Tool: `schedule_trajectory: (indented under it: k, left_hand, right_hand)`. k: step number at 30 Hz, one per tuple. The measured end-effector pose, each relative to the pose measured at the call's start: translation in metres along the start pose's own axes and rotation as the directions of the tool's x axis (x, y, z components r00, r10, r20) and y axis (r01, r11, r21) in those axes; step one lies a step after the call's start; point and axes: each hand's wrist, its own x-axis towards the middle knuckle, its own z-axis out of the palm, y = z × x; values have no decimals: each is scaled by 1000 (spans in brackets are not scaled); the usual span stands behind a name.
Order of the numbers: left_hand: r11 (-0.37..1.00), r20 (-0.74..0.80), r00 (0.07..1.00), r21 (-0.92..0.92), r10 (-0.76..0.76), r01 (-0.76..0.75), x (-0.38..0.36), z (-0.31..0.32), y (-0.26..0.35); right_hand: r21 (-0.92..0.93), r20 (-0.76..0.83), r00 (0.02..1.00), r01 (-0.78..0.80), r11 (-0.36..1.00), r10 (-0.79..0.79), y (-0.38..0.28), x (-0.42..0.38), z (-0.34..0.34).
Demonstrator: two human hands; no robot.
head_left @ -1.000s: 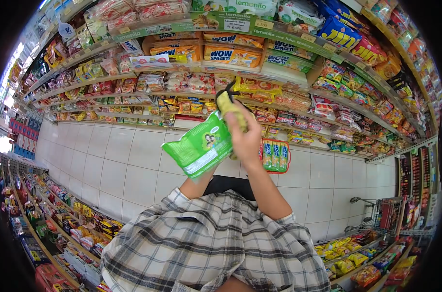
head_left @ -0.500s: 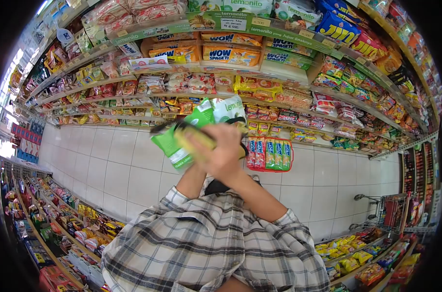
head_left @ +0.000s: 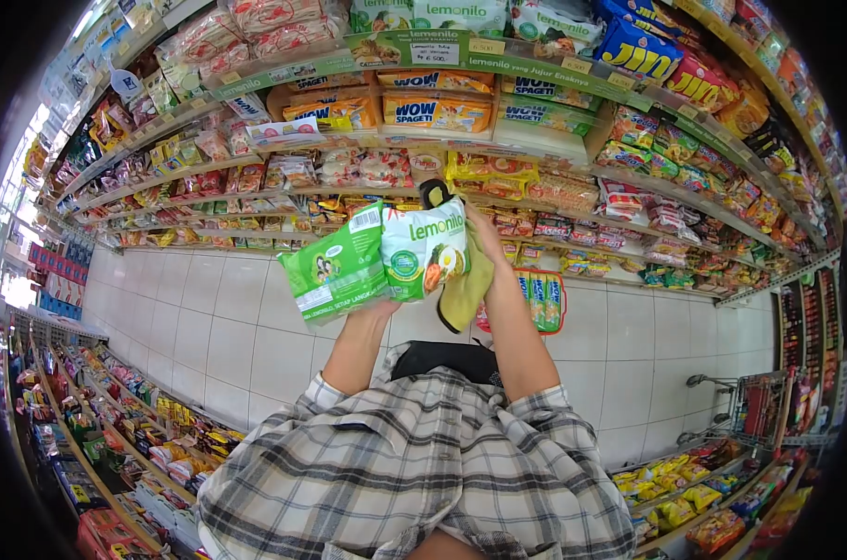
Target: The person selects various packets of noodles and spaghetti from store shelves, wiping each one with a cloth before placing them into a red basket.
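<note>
Two Lemonilo noodle packets are held up side by side in front of my chest. My left hand (head_left: pixel 377 313) supports the green packet (head_left: pixel 335 266) from below, its fingers hidden behind it; printed small text and a barcode show on that side. At the right edge of the white Lemonilo packet (head_left: pixel 425 250), whose front shows an egg and noodles, is my right hand (head_left: pixel 484 238). A yellow-green cloth item with black edging (head_left: pixel 470 285) hangs from the right hand, behind the white packet.
On the tiled floor (head_left: pixel 591 322) stands a red-rimmed basket (head_left: pixel 562 313) with several Wow packs, partly behind my right forearm. Ahead rise shelves of noodles, including orange Wow Spageti packs (head_left: pixel 437 112). A shopping cart (head_left: pixel 755 406) stands at right; low shelves (head_left: pixel 144 439) flank me.
My hands were together over the packets, blurred; now they are apart. The white packet has come forward beside the green one, and the yellow-green cloth item has shifted right, hanging from my right hand.
</note>
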Motion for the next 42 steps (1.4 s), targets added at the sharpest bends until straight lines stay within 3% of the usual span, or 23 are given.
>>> schedule_trajectory:
  k: [2, 3, 6, 9, 14, 17, 20, 21, 23, 26, 29, 31, 33, 35, 37, 40, 42]
  left_hand:
    - [998, -180, 982, 42, 55, -48, 0, 8, 1]
    - [992, -736, 666, 108, 122, -63, 17, 55, -5]
    - [910, -520, 819, 414, 243, -7, 30, 38, -10]
    - [697, -540, 637, 717, 550, 6, 46, 38, -39]
    - [678, -412, 795, 735, 445, 1, 39, 49, -61]
    - [674, -375, 841, 739, 391, 16, 36, 55, -70]
    - [660, -348, 857, 751, 381, 12, 39, 59, -76]
    - [655, -337, 862, 755, 379, 7, 39, 62, -76]
    - [651, -326, 863, 759, 387, -5, 37, 68, -75]
    - [638, -295, 863, 769, 410, -41, 39, 76, -70]
    - [614, -228, 864, 781, 450, -114, 55, 82, -53]
    - [598, -171, 866, 783, 470, -170, 74, 82, -36]
    - [580, -96, 861, 775, 500, -251, 100, 81, -11]
    - [578, -30, 861, 753, 508, -315, 122, 79, 14]
    - [586, 19, 870, 732, 493, -348, 137, 77, 37]
    - [613, 72, 878, 689, 474, -387, 148, 72, 72]
    - [632, 99, 883, 663, 458, -402, 150, 66, 95]
  right_hand:
    - [381, 143, 939, -344, 858, 313, -9, -29, 23]
    - [424, 197, 946, -320, 847, 259, -13, -35, 32]
    - [450, 261, 947, -289, 845, 185, -13, -39, 34]
    - [326, 210, 973, -162, 931, 96, -4, -26, 25]
    - [-162, 129, 987, 118, 980, -97, 8, -15, -2]
    - [-576, 191, 956, 292, 764, -221, 2, -9, -30]
    - [-795, 320, 895, 432, 426, -311, -12, -14, -52]
    - [-802, 322, 892, 435, 409, -316, -21, -17, -58]
    - [-778, 273, 921, 381, 500, -278, -40, -21, -69]
    - [-412, 58, 998, 19, 911, 6, -93, -19, -97]
    - [-382, 75, 997, 16, 924, 14, -146, -13, -117]
    - [-524, 186, 965, 257, 812, -185, -187, -16, -88]
    - [-591, 435, 859, 500, 633, -271, -223, -5, -73]
    - [-628, 444, 876, 455, 631, -189, -257, -17, -26]
    - [-693, 480, 867, 469, 548, -134, -274, -24, 17]
    - [-794, 576, 817, 568, 216, -30, -272, -13, 73]
    - [-791, 604, 795, 607, -83, 57, -255, 0, 107]
